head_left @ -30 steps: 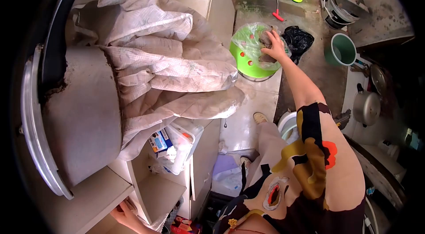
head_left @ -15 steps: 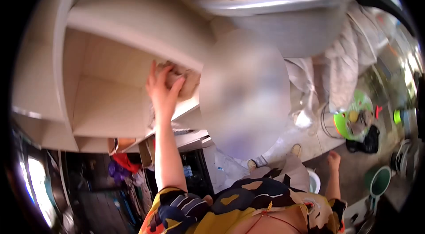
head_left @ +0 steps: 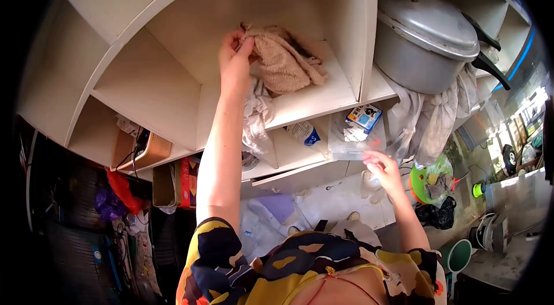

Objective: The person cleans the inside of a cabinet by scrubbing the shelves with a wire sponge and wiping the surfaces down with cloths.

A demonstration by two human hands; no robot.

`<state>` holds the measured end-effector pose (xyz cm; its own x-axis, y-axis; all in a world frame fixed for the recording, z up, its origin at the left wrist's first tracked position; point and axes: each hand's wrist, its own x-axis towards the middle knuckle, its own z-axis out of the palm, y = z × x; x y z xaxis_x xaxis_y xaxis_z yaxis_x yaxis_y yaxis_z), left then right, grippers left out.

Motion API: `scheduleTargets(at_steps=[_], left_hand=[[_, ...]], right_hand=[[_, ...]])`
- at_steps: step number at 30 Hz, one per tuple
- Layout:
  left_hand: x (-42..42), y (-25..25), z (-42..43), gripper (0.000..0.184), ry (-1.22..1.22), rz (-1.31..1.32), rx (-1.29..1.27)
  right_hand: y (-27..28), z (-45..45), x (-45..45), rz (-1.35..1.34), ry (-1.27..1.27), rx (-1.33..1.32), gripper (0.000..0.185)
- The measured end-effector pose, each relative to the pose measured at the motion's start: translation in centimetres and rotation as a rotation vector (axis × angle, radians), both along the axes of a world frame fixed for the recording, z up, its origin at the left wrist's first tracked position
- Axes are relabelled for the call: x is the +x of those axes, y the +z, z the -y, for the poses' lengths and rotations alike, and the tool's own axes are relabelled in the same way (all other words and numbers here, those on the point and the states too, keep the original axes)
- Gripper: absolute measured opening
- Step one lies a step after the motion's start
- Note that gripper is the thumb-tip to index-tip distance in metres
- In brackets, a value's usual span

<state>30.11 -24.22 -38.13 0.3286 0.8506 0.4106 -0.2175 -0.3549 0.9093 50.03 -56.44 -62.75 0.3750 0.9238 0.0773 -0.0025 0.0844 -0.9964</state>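
My left hand [head_left: 235, 62] pinches a corner of a beige cloth [head_left: 285, 60], which rests bunched on the floor of a white shelf compartment [head_left: 320, 94]. A whitish cloth [head_left: 257, 117] hangs over the shelf edge just below that hand. My right hand [head_left: 382, 167] is in the air, fingers apart and holding nothing, just below a clear plastic box [head_left: 346, 150] with a blue and white packet [head_left: 363, 117] on it.
A large pressure cooker [head_left: 424, 39] stands in the right compartment, grey-white fabric [head_left: 430, 120] hanging below. A tan basket [head_left: 156, 149] sits at lower left. On the floor at right are a green stool [head_left: 419, 181], a black bag [head_left: 438, 212] and a green bucket [head_left: 459, 254].
The view has swung left to the shelves. My right hand has left the grey cloth on the green stool and moved near the plastic box. My left hand has drawn the beige cloth into clear view.
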Motion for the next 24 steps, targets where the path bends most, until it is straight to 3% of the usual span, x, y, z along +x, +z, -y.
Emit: scheduleTargets(at_steps=[1, 5, 6, 7, 8, 9, 11, 13, 15, 16, 17, 20, 23, 24], left_hand=[[-0.2, 2.0, 1.3, 0.017, -0.046, 0.145, -0.087], [-2.6, 3.4, 7.1, 0.019, -0.468, 0.590, -0.144], [-3.6, 3.3, 9.4, 0.021, -0.563, 0.682, -0.171], [-5.0, 3.1, 11.8, 0.024, -0.614, 0.722, -0.203], [-6.9, 1.4, 12.2, 0.029, -0.763, 0.659, -0.211], [-7.9, 1.2, 14.7, 0.033, -0.741, 0.637, -0.242], [-11.8, -0.1, 16.9, 0.051, -0.823, 0.306, -0.176], [-14.8, -0.4, 18.4, 0.069, -1.023, 0.332, -0.213], [-18.1, -0.9, 18.6, 0.082, -0.944, 0.489, -0.351], [-19.4, -1.1, 18.7, 0.095, -0.778, 0.471, -0.337], [-20.9, -1.1, 18.7, 0.107, -0.612, 0.309, -0.229], [-25.0, -2.8, 18.6, 0.121, -0.056, -0.034, 0.158], [-30.4, -3.4, 18.0, 0.101, 0.240, -0.204, 0.249], [-32.1, -4.1, 18.1, 0.089, 0.179, -0.055, 0.124]], right_hand=[[3.2, -1.9, -1.6, -0.085, 0.069, 0.050, 0.041], [10.8, -8.8, -6.7, -0.635, 0.457, 0.318, 0.088], [11.7, -10.2, -8.0, -0.774, 0.535, 0.392, 0.094], [11.9, -11.5, -9.1, -0.917, 0.640, 0.485, 0.089], [15.1, -10.9, -10.5, -0.957, 0.462, 0.351, 0.085], [16.5, -11.2, -11.5, -0.902, 0.423, 0.345, 0.083], [17.8, -11.6, -13.5, -0.688, 0.286, 0.417, 0.080], [18.4, -12.0, -15.7, -0.384, 0.105, 0.486, 0.077], [19.4, -12.9, -18.4, -0.087, -0.023, 0.519, 0.074], [19.9, -13.3, -19.7, 0.039, -0.066, 0.531, 0.073], [20.3, -13.8, -21.3, 0.152, -0.086, 0.539, 0.071], [22.0, -15.4, -27.5, 0.403, 0.009, 0.597, 0.068], [23.1, -16.7, -34.1, 0.425, 0.231, 0.724, 0.064], [23.7, -16.6, -36.0, 0.512, 0.340, 0.740, 0.065]])
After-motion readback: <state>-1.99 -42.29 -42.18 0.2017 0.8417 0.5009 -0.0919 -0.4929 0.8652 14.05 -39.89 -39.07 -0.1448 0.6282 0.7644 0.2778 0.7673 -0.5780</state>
